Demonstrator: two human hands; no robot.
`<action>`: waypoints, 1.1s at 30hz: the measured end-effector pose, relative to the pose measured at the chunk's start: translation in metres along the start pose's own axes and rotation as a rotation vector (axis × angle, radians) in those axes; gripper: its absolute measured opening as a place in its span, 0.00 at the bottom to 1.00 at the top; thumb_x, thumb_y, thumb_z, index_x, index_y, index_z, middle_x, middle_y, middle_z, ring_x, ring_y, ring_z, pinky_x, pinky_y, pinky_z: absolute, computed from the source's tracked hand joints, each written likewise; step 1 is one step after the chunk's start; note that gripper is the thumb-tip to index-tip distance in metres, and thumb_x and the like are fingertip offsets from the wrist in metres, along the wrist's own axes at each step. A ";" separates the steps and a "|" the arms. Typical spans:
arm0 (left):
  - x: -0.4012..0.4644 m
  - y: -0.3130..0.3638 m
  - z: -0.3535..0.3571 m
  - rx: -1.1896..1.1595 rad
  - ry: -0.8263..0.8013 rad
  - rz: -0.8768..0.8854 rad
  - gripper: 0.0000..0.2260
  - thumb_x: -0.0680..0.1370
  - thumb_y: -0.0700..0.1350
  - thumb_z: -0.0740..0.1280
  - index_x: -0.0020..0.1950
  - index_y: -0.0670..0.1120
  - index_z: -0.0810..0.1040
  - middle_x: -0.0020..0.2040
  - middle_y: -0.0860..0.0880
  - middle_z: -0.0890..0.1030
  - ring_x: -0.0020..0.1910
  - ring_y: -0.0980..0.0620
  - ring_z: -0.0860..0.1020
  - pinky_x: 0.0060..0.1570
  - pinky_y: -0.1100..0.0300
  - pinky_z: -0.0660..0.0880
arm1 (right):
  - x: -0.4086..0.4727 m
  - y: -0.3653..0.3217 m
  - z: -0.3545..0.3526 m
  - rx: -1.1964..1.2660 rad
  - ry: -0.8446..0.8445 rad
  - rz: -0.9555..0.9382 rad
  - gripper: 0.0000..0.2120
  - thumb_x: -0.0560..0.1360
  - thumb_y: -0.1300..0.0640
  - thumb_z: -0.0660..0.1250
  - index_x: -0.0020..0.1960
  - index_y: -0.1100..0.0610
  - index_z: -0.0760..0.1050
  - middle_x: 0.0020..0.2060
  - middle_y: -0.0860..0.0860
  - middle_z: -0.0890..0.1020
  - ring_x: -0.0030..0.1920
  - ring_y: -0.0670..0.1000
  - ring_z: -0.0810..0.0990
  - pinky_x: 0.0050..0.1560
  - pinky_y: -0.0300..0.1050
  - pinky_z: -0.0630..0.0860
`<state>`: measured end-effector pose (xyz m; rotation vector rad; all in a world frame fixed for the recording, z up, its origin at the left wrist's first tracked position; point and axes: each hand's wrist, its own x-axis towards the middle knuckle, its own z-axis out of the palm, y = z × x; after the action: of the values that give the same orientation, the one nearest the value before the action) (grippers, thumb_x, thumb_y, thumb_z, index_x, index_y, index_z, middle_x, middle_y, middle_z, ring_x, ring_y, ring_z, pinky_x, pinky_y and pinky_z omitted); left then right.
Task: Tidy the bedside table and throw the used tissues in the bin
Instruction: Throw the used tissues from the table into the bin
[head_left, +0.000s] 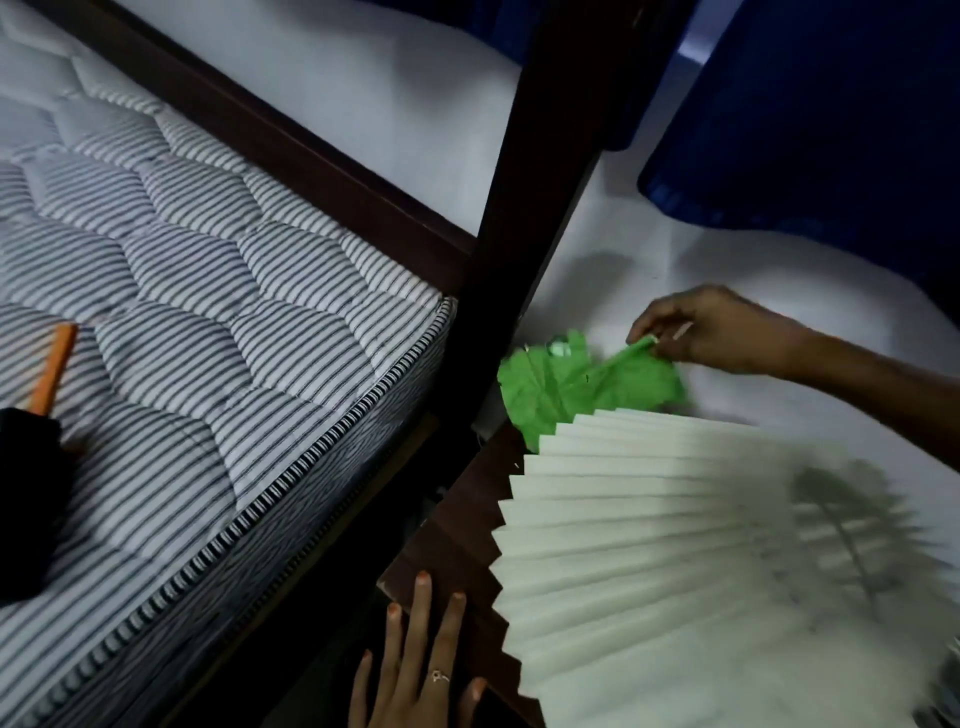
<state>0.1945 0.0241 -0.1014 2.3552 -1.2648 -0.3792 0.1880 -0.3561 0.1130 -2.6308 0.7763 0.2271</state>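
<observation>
Behind the pleated cream lampshade (701, 545), on the dark wooden table (452, 530) against the white wall, lies a crumpled bright green tissue (561, 387). It looks thin, soft and nearly weightless, creased into loose folds, so a light pinch at any raised edge should lift it without tearing. The right hand (722, 330) pinches one twisted corner between fingertips. The left hand (421, 670) rests open, flat on the table's front edge beside the striped mattress (208, 291).
</observation>
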 end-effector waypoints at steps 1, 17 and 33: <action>0.012 0.004 -0.005 -0.067 -0.001 -0.026 0.26 0.77 0.59 0.46 0.75 0.62 0.45 0.73 0.53 0.63 0.63 0.48 0.67 0.50 0.44 0.73 | -0.006 -0.007 -0.011 0.038 0.078 0.012 0.15 0.72 0.68 0.68 0.45 0.47 0.79 0.42 0.53 0.83 0.37 0.36 0.77 0.41 0.25 0.70; -0.011 0.032 -0.054 0.265 -0.204 0.031 0.27 0.79 0.56 0.40 0.71 0.53 0.68 0.72 0.56 0.57 0.72 0.53 0.66 0.67 0.55 0.65 | -0.181 -0.172 -0.080 0.769 0.816 -0.234 0.10 0.73 0.68 0.66 0.48 0.57 0.80 0.39 0.46 0.83 0.39 0.39 0.81 0.42 0.34 0.76; -0.057 0.120 -0.020 0.352 -0.391 0.315 0.23 0.82 0.49 0.49 0.77 0.46 0.54 0.78 0.48 0.53 0.77 0.50 0.51 0.72 0.52 0.55 | -0.546 0.011 0.068 0.800 1.287 0.571 0.07 0.65 0.50 0.69 0.43 0.45 0.82 0.33 0.41 0.83 0.41 0.50 0.80 0.44 0.43 0.78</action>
<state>0.0858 0.0186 -0.0220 2.3709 -1.9976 -0.5709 -0.2758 -0.0703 0.1886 -1.4771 1.5230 -1.4236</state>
